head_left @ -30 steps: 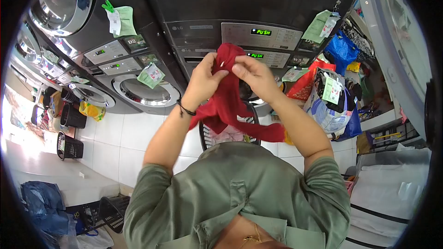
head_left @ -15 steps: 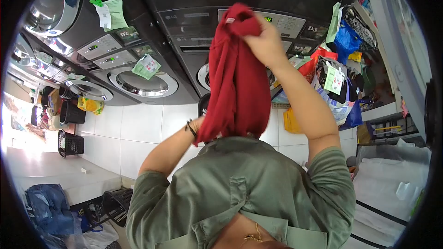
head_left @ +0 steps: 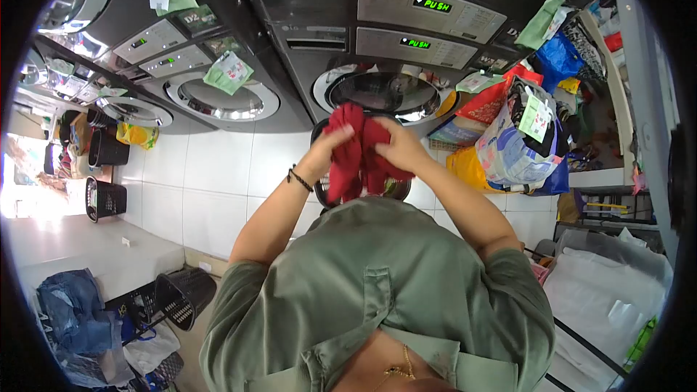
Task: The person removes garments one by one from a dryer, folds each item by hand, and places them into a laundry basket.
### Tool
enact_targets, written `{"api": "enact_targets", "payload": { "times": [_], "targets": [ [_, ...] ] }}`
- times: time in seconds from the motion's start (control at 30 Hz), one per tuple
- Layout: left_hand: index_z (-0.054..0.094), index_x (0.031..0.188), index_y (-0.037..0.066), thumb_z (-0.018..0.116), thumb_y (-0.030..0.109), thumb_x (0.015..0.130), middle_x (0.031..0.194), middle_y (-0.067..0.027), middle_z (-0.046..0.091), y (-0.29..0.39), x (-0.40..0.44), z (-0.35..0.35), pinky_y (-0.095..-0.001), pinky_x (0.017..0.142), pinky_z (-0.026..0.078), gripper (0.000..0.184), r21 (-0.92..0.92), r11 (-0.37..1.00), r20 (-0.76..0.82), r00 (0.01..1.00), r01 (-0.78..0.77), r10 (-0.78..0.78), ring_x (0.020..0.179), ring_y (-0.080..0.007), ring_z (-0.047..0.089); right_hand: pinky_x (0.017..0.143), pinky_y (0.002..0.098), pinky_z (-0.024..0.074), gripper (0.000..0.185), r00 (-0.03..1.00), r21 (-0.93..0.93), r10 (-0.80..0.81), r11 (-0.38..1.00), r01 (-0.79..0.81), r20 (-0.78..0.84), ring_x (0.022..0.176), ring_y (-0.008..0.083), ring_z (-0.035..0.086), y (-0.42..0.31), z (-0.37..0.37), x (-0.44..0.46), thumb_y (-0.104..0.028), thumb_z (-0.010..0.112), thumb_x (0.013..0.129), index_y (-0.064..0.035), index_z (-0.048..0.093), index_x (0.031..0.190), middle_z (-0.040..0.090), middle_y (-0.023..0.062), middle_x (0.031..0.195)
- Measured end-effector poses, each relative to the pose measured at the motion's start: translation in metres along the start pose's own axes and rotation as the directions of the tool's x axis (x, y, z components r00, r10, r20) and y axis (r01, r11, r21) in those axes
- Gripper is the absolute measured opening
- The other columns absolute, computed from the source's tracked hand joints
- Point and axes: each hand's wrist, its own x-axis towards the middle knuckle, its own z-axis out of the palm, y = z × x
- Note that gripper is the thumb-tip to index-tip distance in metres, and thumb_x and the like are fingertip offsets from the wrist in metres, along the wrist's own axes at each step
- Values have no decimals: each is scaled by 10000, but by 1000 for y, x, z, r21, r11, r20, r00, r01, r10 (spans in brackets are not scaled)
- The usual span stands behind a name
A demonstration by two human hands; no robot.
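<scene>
While both hands grasp it, the red cloth (head_left: pixel 348 147) is bunched into loose vertical folds in front of the torso. In the head view, the left hand (head_left: pixel 330 147) closes on the left side of the cloth, and the right hand (head_left: pixel 401 148) grips its right side, fingers curled inward. The fabric is uniformly dark red and matte, and its lower part hangs toward the shirt (head_left: pixel 377 247). The cloth is located above a black basket (head_left: pixel 324 194), which is partly hidden beneath it. Whether the cloth touches the basket cannot be determined.

The basket is positioned on a floor of white tiles (head_left: pixel 218 167), in front of a round machine door (head_left: pixel 381 96). Above the door are two control panels, an upper panel (head_left: pixel 392 6) and a lower panel (head_left: pixel 377 43); both displays read PUSH. To the right, filled bags are grouped together: a red bag (head_left: pixel 485 107), a patterned bag (head_left: pixel 508 156) bearing a green slip (head_left: pixel 536 117), and a yellow bag (head_left: pixel 465 165). To the left, a second machine has a round door (head_left: pixel 221 98). At lower left, blue denim (head_left: pixel 72 303) lies near a tilted black bin (head_left: pixel 190 292).
</scene>
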Motion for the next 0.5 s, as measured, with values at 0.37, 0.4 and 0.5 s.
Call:
{"api": "enact_targets", "payload": {
  "times": [0.37,0.4,0.5],
  "targets": [
    [578,1154,-32,699,301,781,1084,-104,641,-70,-6,-82,-325,907,436,514,351,935,-188,982,44,24,987,-191,589,932,456,416,636,960,-402,-204,876,266,190,1180,297,526,24,27,-19,-156,677,730,-76,477,1329,570,141,1252],
    [568,1151,-43,705,327,773,1077,-131,640,-83,-10,-83,-337,898,448,547,439,897,-278,957,48,85,991,-206,593,945,455,397,645,927,-393,-147,875,284,344,1209,271,510,20,22,-22,-209,692,754,-96,464,1347,547,128,1294],
    [539,1177,-58,709,403,768,1098,-211,626,-151,-16,-138,-374,870,480,639,747,643,-426,864,170,267,1022,-273,604,951,452,382,547,901,-410,-215,834,370,376,1202,260,516,18,3,1,-284,692,775,-113,549,1274,552,107,1299]
  ]
}}
